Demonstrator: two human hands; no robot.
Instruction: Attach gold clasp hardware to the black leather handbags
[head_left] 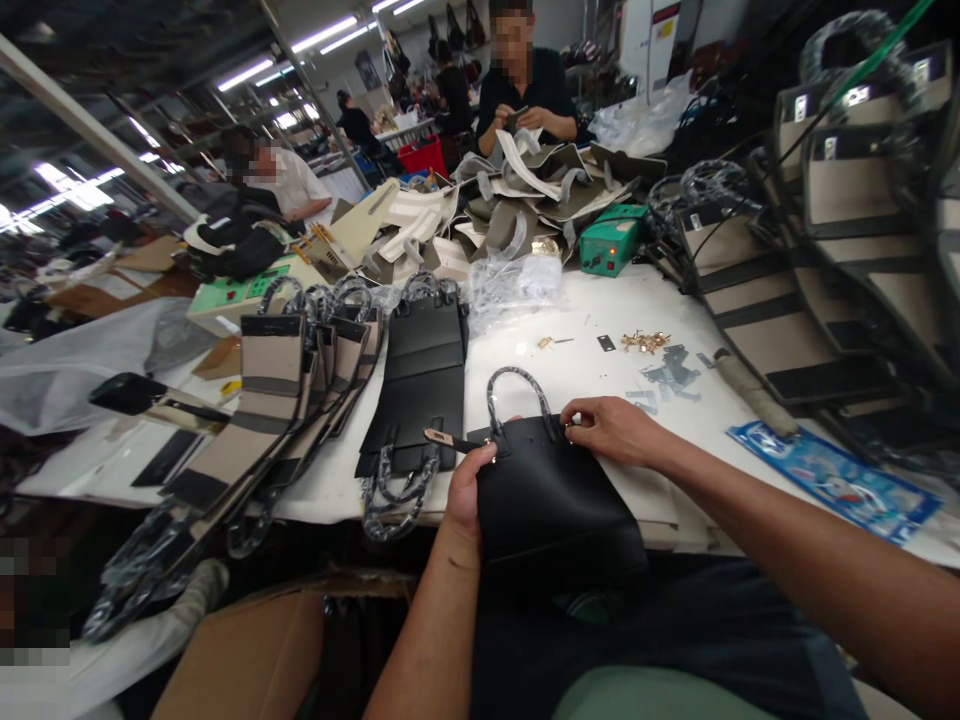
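Note:
A black leather bag panel (551, 500) with a wrapped handle (514, 385) lies at the table's front edge, over my lap. My left hand (469, 485) grips its left top corner, thumb on top, next to a small strap tab (446, 438) that sticks out to the left. My right hand (611, 428) pinches the panel's top edge at the right handle base, fingers closed.
A stack of black panels (420, 385) and a fanned row of beige-and-black panels (277, 400) lie to the left. Small brass fittings (645, 342), a green box (611, 240), a blue packet (832, 480) and more panels at right (825, 260). Other people work across the table.

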